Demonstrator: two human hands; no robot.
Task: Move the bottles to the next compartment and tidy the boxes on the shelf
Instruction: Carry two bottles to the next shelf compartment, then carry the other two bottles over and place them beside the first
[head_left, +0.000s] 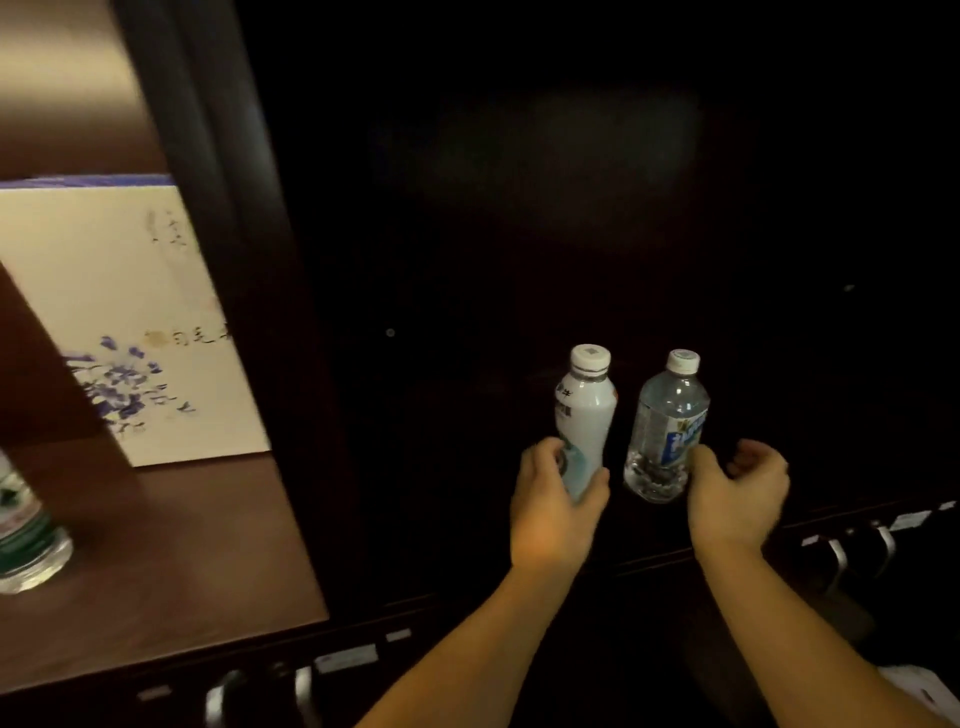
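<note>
Both hands reach into the dark compartment: the left hand (553, 501) is closed around the lower part of the white bottle (584, 415), while the right hand (737, 493) has its fingers loosely curled and apart, the thumb side just beside the clear bottle (667, 431); whether it touches I cannot tell. Going by size, the shelf unit (171, 545) of dark brown wood is the biggest thing, with a lit compartment at 9 o'clock and the unlit one in the middle. Next is the white box (119, 312) with blue flowers, leaning tilted in the lit compartment. Then come the two upright bottles at about 4 o'clock, close together, and a green-labelled bottle (26, 530) at 8 o'clock, still in the lit compartment. I judge the risk is a knock: the bottles stand very near, and the darkness hides the floor there. Metal handles (836, 561) and small labels run below the front edge.
</note>
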